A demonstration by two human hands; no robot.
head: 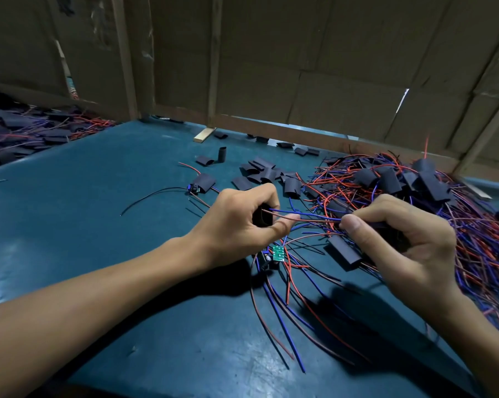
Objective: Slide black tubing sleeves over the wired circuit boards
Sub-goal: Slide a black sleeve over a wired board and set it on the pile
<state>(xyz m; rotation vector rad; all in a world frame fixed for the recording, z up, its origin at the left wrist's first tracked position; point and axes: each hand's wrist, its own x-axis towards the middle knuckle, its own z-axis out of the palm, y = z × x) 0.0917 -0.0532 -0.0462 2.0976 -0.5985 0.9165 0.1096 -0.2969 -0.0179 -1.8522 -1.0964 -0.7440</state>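
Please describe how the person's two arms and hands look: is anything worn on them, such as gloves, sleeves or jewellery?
Both are bare. The left hand and right hand wear no gloves, and no rings, watch or bracelets show. Both forearms are uncovered to the frame's edge, with no sleeves in view. The fingernails that show are short and unpainted.

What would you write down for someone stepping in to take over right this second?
Left hand grips a black sleeve, wires running into its mouth.
Right hand pinches those wires with its fingers and holds more dark sleeving.
Bare green board lies on the table under the hands.
Done: a heap of sleeved units at right; another pile far left.
Left: pull this sleeve over its board, then use the loose sleeves on the rest.
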